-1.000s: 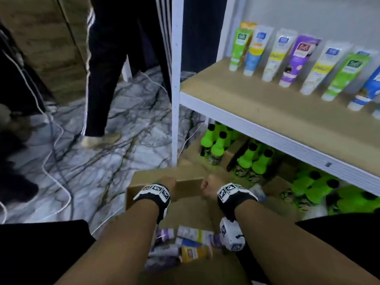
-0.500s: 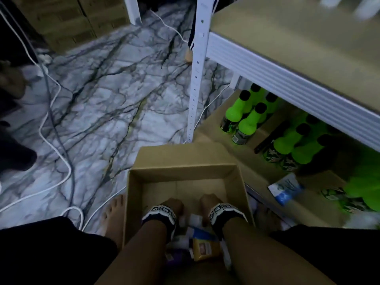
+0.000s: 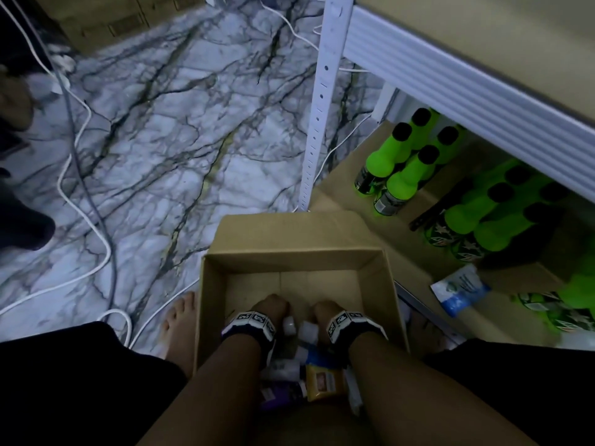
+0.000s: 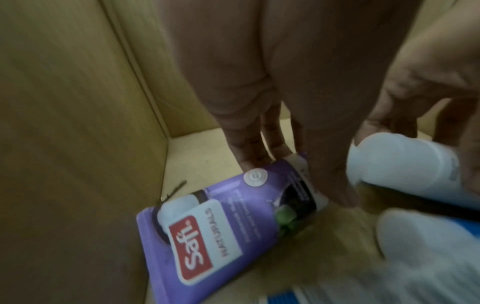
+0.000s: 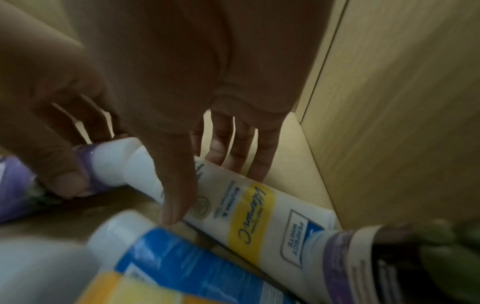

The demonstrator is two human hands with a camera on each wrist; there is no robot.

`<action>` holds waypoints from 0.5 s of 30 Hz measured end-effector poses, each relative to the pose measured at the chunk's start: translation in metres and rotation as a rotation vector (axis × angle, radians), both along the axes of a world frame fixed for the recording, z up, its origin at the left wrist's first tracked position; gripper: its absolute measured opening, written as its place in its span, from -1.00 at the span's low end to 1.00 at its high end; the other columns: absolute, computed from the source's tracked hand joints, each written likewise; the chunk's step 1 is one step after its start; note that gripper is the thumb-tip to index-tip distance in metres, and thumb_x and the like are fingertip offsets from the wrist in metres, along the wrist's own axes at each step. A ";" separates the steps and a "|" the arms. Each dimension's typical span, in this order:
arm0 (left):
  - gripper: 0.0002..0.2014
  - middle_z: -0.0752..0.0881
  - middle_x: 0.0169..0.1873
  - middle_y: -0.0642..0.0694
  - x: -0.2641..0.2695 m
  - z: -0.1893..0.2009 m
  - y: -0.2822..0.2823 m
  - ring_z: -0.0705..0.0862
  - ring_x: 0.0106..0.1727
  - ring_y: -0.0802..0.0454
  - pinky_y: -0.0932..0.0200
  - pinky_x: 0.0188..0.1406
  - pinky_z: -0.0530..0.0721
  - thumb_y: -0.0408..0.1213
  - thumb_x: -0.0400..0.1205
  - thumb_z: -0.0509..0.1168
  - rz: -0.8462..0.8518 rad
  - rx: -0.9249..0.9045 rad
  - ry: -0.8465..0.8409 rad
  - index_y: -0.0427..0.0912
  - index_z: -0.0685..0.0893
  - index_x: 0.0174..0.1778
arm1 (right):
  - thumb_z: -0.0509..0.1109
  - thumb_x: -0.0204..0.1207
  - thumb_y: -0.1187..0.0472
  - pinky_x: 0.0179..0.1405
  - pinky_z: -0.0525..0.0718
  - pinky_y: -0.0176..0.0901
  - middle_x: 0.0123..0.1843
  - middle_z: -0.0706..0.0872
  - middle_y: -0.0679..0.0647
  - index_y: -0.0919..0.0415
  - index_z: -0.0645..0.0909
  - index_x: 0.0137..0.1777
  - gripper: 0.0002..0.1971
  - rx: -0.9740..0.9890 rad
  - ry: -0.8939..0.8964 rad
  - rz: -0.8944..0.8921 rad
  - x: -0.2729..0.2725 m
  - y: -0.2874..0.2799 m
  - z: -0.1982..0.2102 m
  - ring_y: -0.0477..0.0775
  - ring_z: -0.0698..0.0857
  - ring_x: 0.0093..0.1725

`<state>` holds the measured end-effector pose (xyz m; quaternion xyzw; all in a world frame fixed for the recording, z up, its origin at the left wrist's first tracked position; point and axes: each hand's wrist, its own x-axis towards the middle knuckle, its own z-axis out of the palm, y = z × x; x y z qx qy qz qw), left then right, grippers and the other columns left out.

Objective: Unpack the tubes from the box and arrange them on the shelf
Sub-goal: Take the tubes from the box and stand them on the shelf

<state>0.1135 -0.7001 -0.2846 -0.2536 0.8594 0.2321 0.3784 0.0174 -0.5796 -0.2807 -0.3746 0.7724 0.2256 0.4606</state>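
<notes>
An open cardboard box [image 3: 296, 262] stands on the floor between my legs, with several tubes heaped at its near end. Both hands are down inside it. My left hand [image 3: 270, 309] pinches a purple Safi Naturals tube [image 4: 233, 226] near its cap, fingers behind and thumb in front [image 4: 301, 179]. My right hand [image 3: 325, 312] grips a white tube with a yellow band [image 5: 259, 209], thumb across the top and fingers behind it [image 5: 205, 189]. A blue tube [image 5: 182, 257] and an orange-yellow tube [image 3: 325, 381] lie nearer to me.
The white-framed shelf [image 3: 450, 75] rises at the right. Green bottles [image 3: 405, 175] stand on its lowest level, and a blue-white packet [image 3: 460, 289] lies near them. White cables [image 3: 87, 201] trail over the marble floor at the left. My bare foot [image 3: 180, 317] is beside the box.
My hands have left the box's far flap and gone down inside onto the tubes. My head has tilted down, so the upper shelf's tubes have left the view.
</notes>
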 end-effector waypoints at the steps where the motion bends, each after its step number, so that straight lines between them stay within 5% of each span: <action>1: -0.61 0.59 0.35 -0.28 -0.001 0.007 -0.003 0.58 0.36 -0.21 0.03 0.34 0.55 -0.25 0.62 0.33 -0.003 0.007 0.019 -0.26 0.58 0.36 | 0.25 0.50 0.69 0.46 0.31 -0.17 0.56 0.42 0.22 0.40 0.35 0.53 -0.41 0.006 -0.038 -0.038 -0.001 -0.001 0.017 0.18 0.41 0.54; 3: -0.47 0.61 0.32 -0.27 -0.003 0.022 -0.011 0.60 0.36 -0.22 0.03 0.32 0.56 -0.11 0.52 0.44 0.016 0.020 0.070 -0.25 0.55 0.37 | 0.30 0.64 0.30 0.39 0.41 -0.13 0.42 0.55 0.27 0.39 0.48 0.45 -0.60 -0.178 -0.137 -0.209 -0.013 -0.002 0.038 0.22 0.53 0.43; 5: -0.43 0.64 0.29 -0.24 -0.005 0.038 -0.015 0.61 0.34 -0.21 0.07 0.26 0.56 0.00 0.51 0.45 0.064 0.033 0.146 -0.22 0.54 0.35 | 0.36 0.56 -0.06 0.26 0.55 -0.07 0.35 0.59 0.24 0.23 0.50 0.42 -0.47 -0.326 -0.131 -0.295 -0.025 0.006 0.051 0.25 0.61 0.33; 7: -0.54 0.67 0.25 -0.16 -0.004 0.053 -0.019 0.63 0.32 -0.16 0.12 0.20 0.55 0.04 0.55 0.38 0.077 -0.013 0.200 -0.12 0.59 0.30 | 0.28 0.43 -0.36 0.34 0.53 0.06 0.52 0.45 0.16 0.02 0.33 0.52 -0.26 -0.342 -0.075 -0.316 -0.029 0.010 0.055 0.30 0.54 0.41; 10: -0.58 0.68 0.27 -0.11 -0.003 0.075 -0.026 0.66 0.29 -0.14 0.07 0.22 0.63 0.04 0.48 0.36 0.091 -0.030 0.215 0.09 0.62 0.26 | 0.43 0.36 -0.25 0.33 0.56 0.19 0.53 0.40 0.15 0.11 0.29 0.54 -0.18 -0.330 -0.042 -0.280 -0.039 0.008 0.071 0.31 0.50 0.43; 12: -0.67 0.74 0.16 -0.14 -0.005 0.092 -0.031 0.70 0.22 -0.15 0.08 0.14 0.67 -0.08 0.45 0.41 0.116 -0.002 0.200 -0.01 0.71 0.13 | 0.49 0.38 -0.05 0.16 0.65 0.04 0.20 0.60 0.14 0.19 0.49 0.31 -0.45 -0.412 -0.037 -0.291 -0.044 0.007 0.097 0.21 0.60 0.17; 15: -0.78 0.81 -0.12 -0.14 -0.005 0.124 -0.037 0.77 0.03 -0.12 0.17 -0.11 0.68 -0.11 0.45 0.46 0.205 -0.028 0.188 -0.17 0.80 -0.11 | 0.53 0.19 -0.06 -0.33 0.54 -0.18 -0.22 0.63 0.16 0.22 0.65 -0.13 -0.62 -0.461 -0.001 -0.411 -0.050 0.011 0.128 0.12 0.58 -0.23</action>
